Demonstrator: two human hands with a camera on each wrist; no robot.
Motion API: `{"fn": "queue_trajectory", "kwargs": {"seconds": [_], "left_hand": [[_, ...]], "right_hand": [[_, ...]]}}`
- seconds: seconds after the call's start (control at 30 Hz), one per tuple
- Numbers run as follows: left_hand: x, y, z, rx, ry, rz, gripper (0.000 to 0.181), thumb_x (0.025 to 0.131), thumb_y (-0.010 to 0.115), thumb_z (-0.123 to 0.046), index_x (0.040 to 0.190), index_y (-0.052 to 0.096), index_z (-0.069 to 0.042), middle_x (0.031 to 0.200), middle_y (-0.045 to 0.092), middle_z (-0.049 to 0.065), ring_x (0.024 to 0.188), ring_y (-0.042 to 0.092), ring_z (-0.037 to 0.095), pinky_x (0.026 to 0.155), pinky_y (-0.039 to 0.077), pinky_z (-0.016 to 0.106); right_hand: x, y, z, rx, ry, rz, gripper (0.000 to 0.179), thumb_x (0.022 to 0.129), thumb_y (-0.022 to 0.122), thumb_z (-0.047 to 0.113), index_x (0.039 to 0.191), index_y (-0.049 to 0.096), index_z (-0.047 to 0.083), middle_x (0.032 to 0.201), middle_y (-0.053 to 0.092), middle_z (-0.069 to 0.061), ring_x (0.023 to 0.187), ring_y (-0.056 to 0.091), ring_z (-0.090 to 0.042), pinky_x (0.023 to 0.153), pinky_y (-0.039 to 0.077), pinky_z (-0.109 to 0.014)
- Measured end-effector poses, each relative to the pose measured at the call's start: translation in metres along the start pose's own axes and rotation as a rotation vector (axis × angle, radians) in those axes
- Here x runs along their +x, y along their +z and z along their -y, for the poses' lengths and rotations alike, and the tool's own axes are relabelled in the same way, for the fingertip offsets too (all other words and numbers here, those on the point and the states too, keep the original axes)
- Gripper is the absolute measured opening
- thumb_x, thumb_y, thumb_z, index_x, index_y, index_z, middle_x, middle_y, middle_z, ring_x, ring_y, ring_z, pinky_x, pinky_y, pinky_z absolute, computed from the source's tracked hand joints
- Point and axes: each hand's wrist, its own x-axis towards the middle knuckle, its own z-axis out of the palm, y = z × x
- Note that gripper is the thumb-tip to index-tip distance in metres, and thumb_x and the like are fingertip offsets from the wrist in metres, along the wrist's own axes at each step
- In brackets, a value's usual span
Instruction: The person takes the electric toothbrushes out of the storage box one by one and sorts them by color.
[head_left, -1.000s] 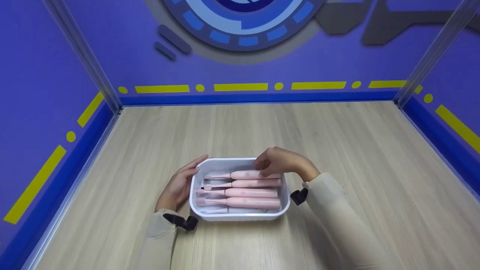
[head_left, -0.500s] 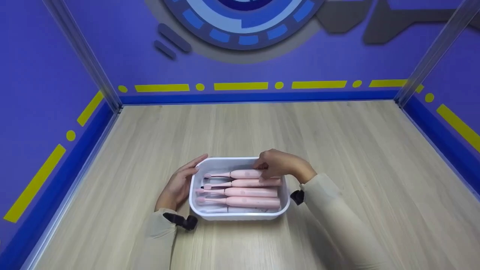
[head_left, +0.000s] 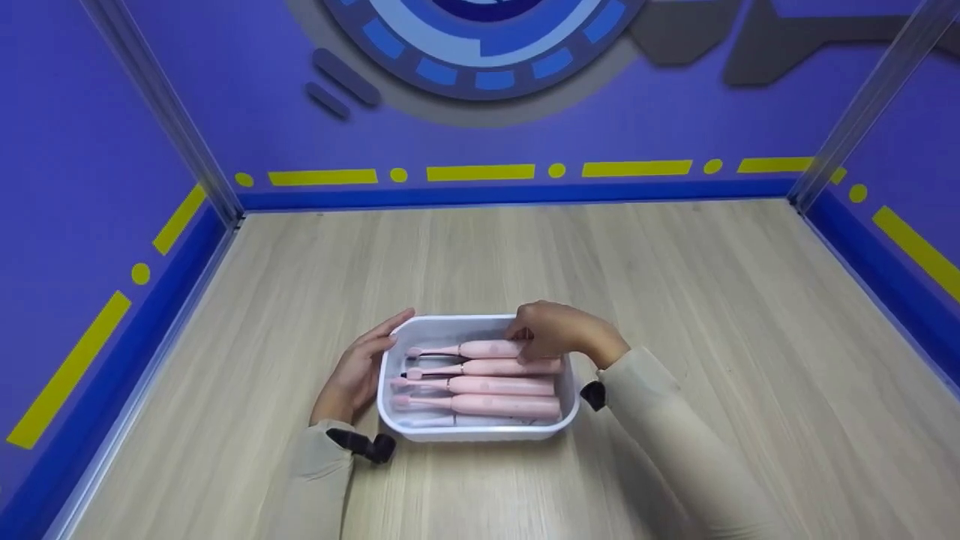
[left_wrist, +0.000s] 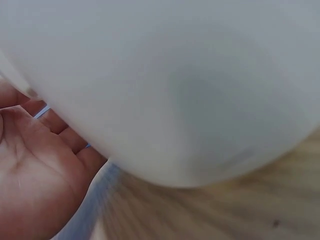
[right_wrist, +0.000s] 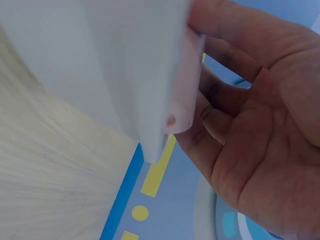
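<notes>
A white plastic box (head_left: 480, 433) sits on the table with several pink electric toothbrushes (head_left: 504, 406) lying side by side in it, brush heads to the left. My left hand (head_left: 354, 377) rests against the box's left end, its fairly straight fingers at the rim's far corner. In the left wrist view the palm (left_wrist: 35, 175) faces the box's outer wall. My right hand (head_left: 562, 330) reaches over the far right corner and pinches the handle of the rearmost toothbrush (head_left: 487, 349). In the right wrist view that toothbrush's handle end (right_wrist: 184, 100) shows between the box rim and the fingers.
A light wood-grain table (head_left: 480, 262) surrounds the box. Blue-purple printed panels (head_left: 480, 142) stand along the back and both sides, joined by metal corner posts (head_left: 165, 112). A paler toothbrush (head_left: 435, 421) lies along the box's near wall. Black wrist cameras sit on both sleeves.
My right hand has shifted slightly left and down over the rearmost toothbrush, its fingers closer about the handle. The left hand and the box stay put.
</notes>
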Motion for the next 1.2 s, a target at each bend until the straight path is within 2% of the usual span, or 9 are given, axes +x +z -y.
{"fn": "queue_trajectory", "kwargs": {"seconds": [0.2,0.4,0.5,0.7,0.9,1.03,1.2], "left_hand": [[0.001,0.001,0.000,0.012,0.002,-0.010,0.050,0.098,0.032,-0.005,0.149,0.033,-0.003,0.159,0.024,0.011,0.136,0.039,0.019,0.111,0.035,0.033],[0.003,0.001,0.000,-0.011,0.000,0.006,0.051,0.099,0.032,-0.005,0.149,0.031,-0.003,0.155,0.032,0.012,0.129,0.046,0.015,0.107,0.040,0.031],[0.003,0.001,0.001,-0.023,-0.004,0.006,0.051,0.099,0.033,-0.006,0.149,0.031,-0.003,0.153,0.036,0.011,0.128,0.047,0.015,0.107,0.040,0.031],[0.001,-0.001,0.001,-0.030,-0.007,0.011,0.051,0.099,0.032,-0.006,0.150,0.029,-0.003,0.157,0.027,0.012,0.133,0.042,0.017,0.111,0.036,0.032],[0.000,-0.002,0.002,-0.040,-0.006,0.001,0.051,0.099,0.031,-0.004,0.150,0.029,-0.002,0.159,0.025,0.010,0.131,0.044,0.014,0.111,0.035,0.031],[0.001,-0.002,0.001,-0.038,-0.003,0.020,0.051,0.099,0.033,-0.005,0.150,0.028,-0.002,0.160,0.022,0.009,0.134,0.041,0.013,0.112,0.033,0.031],[0.001,-0.002,0.001,-0.046,-0.001,0.034,0.051,0.099,0.033,-0.005,0.150,0.029,-0.002,0.159,0.023,0.012,0.131,0.044,0.014,0.110,0.037,0.030]], "right_hand": [[-0.001,0.000,-0.003,0.003,-0.008,-0.015,0.016,0.073,0.065,-0.003,0.083,0.069,0.008,0.070,0.047,0.004,0.070,0.042,-0.012,0.061,0.034,-0.025],[-0.004,0.001,-0.006,0.007,0.002,-0.037,0.028,0.074,0.068,0.000,0.100,0.075,0.009,0.080,0.058,0.001,0.075,0.047,-0.011,0.068,0.042,-0.026],[-0.004,0.002,-0.007,0.011,-0.006,-0.040,0.027,0.074,0.068,-0.001,0.099,0.075,0.010,0.079,0.057,0.000,0.074,0.046,-0.012,0.067,0.041,-0.026],[-0.003,0.005,-0.007,0.011,-0.004,-0.047,0.028,0.077,0.069,0.002,0.103,0.074,0.009,0.085,0.060,-0.002,0.078,0.049,-0.013,0.071,0.044,-0.027],[-0.002,0.004,-0.008,0.000,-0.040,-0.043,0.029,0.077,0.070,0.003,0.105,0.074,0.008,0.087,0.062,-0.004,0.078,0.050,-0.013,0.072,0.045,-0.028],[-0.003,0.005,-0.009,0.010,-0.047,-0.052,0.029,0.078,0.071,0.004,0.106,0.073,0.008,0.088,0.062,-0.004,0.080,0.051,-0.013,0.073,0.046,-0.028],[-0.006,0.006,-0.012,0.036,-0.067,-0.081,0.031,0.077,0.071,0.005,0.107,0.074,0.009,0.088,0.063,-0.004,0.081,0.052,-0.012,0.072,0.045,-0.026]]}}
